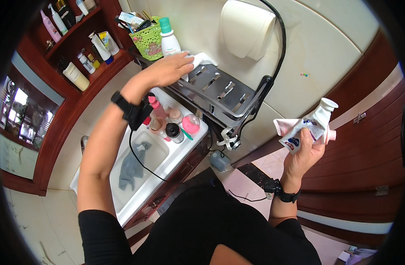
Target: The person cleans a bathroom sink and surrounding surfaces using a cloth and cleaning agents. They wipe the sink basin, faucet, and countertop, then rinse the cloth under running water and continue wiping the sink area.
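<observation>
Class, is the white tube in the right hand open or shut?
Shut: a white cap covers the end of the white tube.

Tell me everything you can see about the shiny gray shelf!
The shelf looks like dark gray metal, with a row of slots in its floor and a rail along its front. It sits against the pale wall, near the sink. The left hand lies over a white cloth toward its left end, by a green basket and a white bottle.

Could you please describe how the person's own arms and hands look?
The left hand and right hand are gloveless. Black sleeves leave the forearms bare. Each carries a black strap with a dark device; a thin black cable runs from the left one.
</observation>
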A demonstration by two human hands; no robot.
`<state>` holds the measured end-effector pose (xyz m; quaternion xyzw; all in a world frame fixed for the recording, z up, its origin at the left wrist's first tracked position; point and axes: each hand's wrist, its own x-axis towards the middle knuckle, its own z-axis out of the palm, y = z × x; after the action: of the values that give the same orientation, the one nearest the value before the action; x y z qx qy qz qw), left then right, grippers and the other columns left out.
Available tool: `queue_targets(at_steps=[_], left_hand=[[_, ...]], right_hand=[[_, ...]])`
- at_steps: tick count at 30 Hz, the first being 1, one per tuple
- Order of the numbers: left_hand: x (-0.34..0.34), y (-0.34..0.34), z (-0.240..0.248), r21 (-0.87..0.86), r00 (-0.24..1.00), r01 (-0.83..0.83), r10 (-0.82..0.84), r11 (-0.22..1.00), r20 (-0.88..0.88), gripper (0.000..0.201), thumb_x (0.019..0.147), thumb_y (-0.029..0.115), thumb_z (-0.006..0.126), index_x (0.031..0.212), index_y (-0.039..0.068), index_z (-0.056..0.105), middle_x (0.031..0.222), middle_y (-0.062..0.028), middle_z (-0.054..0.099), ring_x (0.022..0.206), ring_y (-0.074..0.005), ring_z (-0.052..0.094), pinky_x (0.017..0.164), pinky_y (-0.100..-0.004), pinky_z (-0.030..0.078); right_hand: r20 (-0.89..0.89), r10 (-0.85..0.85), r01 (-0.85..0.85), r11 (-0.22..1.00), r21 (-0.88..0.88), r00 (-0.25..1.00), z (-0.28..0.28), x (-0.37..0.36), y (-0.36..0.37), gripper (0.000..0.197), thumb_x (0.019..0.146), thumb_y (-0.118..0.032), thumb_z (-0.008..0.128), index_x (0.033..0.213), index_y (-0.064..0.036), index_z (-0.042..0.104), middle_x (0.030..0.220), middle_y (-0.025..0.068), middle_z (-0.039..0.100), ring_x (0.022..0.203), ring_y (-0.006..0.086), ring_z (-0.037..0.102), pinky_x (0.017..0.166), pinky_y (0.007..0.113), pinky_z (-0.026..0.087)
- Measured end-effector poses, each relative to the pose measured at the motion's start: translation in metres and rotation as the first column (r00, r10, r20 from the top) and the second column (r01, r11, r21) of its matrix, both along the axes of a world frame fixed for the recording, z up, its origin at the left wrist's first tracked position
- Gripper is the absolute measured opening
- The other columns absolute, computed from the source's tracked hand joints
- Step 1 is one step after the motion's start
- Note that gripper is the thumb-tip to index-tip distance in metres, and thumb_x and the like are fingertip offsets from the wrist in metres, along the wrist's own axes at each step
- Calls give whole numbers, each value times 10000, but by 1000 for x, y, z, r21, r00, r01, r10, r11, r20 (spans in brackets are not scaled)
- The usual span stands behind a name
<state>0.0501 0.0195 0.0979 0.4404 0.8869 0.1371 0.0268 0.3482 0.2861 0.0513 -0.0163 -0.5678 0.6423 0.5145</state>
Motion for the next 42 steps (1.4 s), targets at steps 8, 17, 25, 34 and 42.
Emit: queue_targets(at_steps=[8,17,25,34,42], left_hand=[[-20,62,10,-547,933,-122,284,828,223,898,1029,635,306,1596,-21,71,1671,-241,-48,1562,-326,-24,1250,-396,78],[42,95,11,-281,842,453,-303,846,446,739,1081,508,284,1607,22,102,1683,-204,13,1567,-290,-3,1255,-389,70],[55,90,33,-110,666,579,-391,808,635,384,932,41,527,1289,19,667,1498,-213,495,1484,-310,349,1207,-374,298],[39,43,26,507,895,-54,-184,860,406,280,874,55,522,986,-12,770,910,-47,744,798,-115,613,727,-284,482],[93,-67,-65,644,677,-729,-100,-233,729,365,948,133,535,1229,-76,636,1241,-147,659,1147,-252,611,1071,-388,432]], right_hand=[[55,-60,62,997,-43,997,-28,8,27,274,967,-78,632,1219,9,568,1011,58,666,854,101,638,776,263,533],[71,-47,52,996,-70,996,-23,-7,30,259,943,-36,659,1184,41,604,1029,63,676,864,93,633,773,249,519],[105,-36,39,999,-26,994,-28,-8,32,267,955,-74,647,1194,32,593,1029,64,682,875,108,658,817,276,547],[113,-127,126,992,19,985,-31,0,36,273,950,-71,653,1201,14,584,1031,62,669,886,104,638,804,267,526],[145,-145,143,989,22,979,-30,4,41,263,949,-91,668,1175,22,593,1032,63,667,900,105,626,823,272,514]])
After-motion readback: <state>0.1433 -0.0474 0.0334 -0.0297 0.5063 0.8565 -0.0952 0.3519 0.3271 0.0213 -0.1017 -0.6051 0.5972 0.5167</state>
